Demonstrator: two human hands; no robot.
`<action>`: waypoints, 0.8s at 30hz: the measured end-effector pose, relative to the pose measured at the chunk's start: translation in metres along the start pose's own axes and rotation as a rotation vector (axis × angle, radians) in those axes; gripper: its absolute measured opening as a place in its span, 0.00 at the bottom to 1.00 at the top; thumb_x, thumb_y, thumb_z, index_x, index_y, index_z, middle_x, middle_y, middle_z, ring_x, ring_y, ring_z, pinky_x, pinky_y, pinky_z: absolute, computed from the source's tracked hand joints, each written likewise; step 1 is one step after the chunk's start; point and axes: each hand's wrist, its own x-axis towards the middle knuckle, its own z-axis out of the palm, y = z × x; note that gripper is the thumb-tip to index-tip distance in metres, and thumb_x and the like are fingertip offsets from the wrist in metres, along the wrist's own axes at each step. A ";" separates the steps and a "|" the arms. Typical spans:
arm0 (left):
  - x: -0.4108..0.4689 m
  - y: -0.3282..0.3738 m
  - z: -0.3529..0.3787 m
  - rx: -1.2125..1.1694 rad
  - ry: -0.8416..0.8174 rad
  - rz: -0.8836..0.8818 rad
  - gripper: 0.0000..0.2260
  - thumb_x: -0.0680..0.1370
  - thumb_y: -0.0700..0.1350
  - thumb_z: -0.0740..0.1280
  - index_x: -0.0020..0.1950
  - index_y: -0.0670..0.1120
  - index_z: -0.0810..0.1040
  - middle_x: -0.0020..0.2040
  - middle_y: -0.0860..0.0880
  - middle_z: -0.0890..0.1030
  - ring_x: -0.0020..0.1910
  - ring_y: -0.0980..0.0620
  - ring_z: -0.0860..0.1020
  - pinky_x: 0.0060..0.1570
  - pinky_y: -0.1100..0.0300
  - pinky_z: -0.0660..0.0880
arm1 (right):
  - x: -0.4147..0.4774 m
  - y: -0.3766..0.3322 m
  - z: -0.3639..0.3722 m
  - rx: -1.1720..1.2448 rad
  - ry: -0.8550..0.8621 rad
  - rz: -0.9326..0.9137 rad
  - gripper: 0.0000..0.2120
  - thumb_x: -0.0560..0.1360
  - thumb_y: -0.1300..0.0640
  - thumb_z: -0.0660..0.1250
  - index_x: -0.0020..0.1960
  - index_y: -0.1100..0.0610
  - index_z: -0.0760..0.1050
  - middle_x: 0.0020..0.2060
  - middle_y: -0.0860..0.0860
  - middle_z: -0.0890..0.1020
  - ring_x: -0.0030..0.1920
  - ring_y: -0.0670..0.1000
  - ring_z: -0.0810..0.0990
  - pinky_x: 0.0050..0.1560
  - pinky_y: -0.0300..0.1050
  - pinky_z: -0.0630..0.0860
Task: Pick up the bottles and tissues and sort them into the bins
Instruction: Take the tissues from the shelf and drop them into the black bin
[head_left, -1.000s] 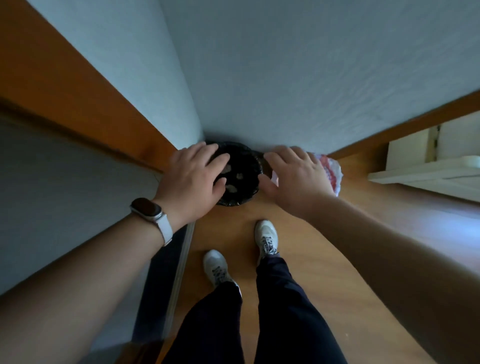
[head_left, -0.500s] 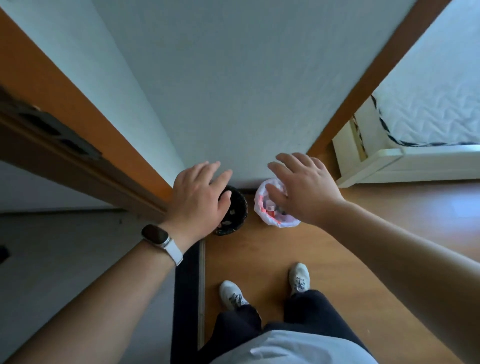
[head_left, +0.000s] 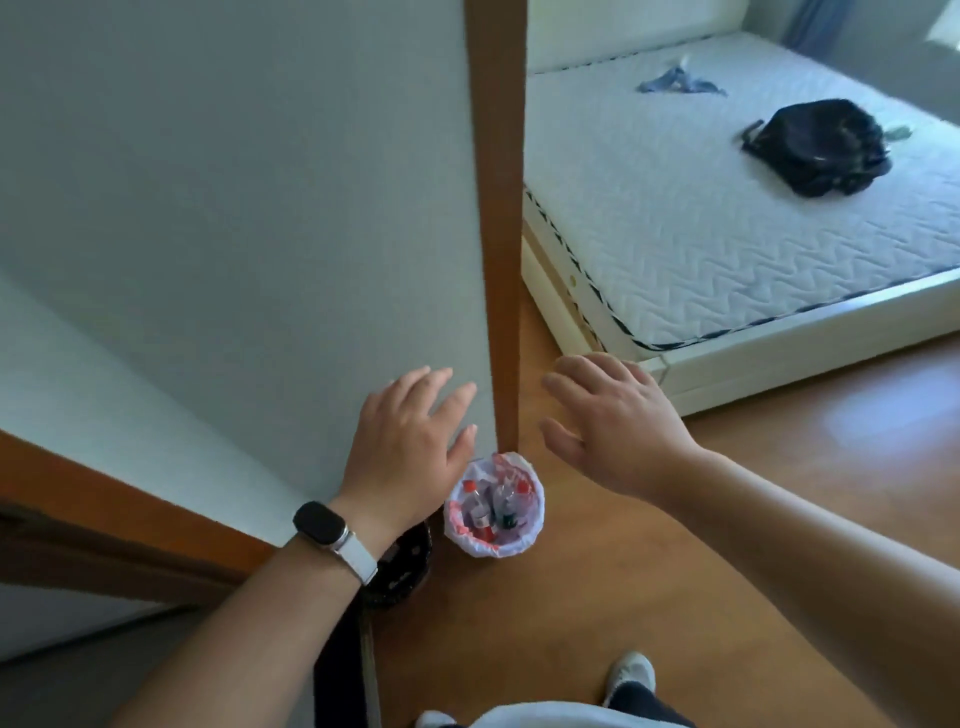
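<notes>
A small bin lined with a white bag (head_left: 530, 540) stands on the wooden floor at the foot of a wall corner. Several bottles with red caps (head_left: 496, 506) lie inside it. A black bin (head_left: 402, 571) stands to its left, mostly hidden by my left wrist. My left hand (head_left: 410, 447) hovers above and left of the white-lined bin, fingers spread, holding nothing. My right hand (head_left: 613, 421) hovers above and right of it, also open and empty. No tissues are visible.
A wooden corner post (head_left: 498, 208) and pale wall (head_left: 234, 208) rise behind the bins. A low bed with a white quilted mattress (head_left: 727, 208) fills the right back, with a black bag (head_left: 815, 148) and blue cloth (head_left: 675, 83) on it. My shoe (head_left: 631, 675) is near the bottom edge.
The view has lifted and swung right, bringing the bed into sight. Both hands have risen away from the bins and stay empty; the white-lined bin is now uncovered.
</notes>
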 end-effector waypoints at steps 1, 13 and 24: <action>0.015 0.017 -0.001 0.004 0.015 0.028 0.18 0.76 0.51 0.65 0.64 0.47 0.79 0.63 0.43 0.79 0.63 0.41 0.75 0.55 0.46 0.72 | -0.008 0.019 -0.009 0.001 0.017 0.021 0.22 0.78 0.39 0.55 0.65 0.49 0.71 0.63 0.48 0.74 0.67 0.54 0.70 0.64 0.54 0.67; 0.158 0.228 0.020 -0.099 0.070 0.357 0.17 0.78 0.52 0.62 0.64 0.48 0.77 0.64 0.46 0.77 0.65 0.44 0.72 0.63 0.44 0.69 | -0.123 0.220 -0.081 -0.066 0.244 0.309 0.23 0.75 0.40 0.58 0.63 0.52 0.74 0.61 0.51 0.77 0.64 0.56 0.73 0.62 0.54 0.69; 0.254 0.356 0.053 -0.193 0.135 0.658 0.17 0.76 0.52 0.62 0.62 0.47 0.79 0.63 0.46 0.78 0.63 0.43 0.74 0.58 0.45 0.70 | -0.209 0.315 -0.101 -0.157 0.349 0.648 0.23 0.74 0.40 0.58 0.62 0.53 0.75 0.60 0.51 0.78 0.62 0.56 0.73 0.63 0.52 0.68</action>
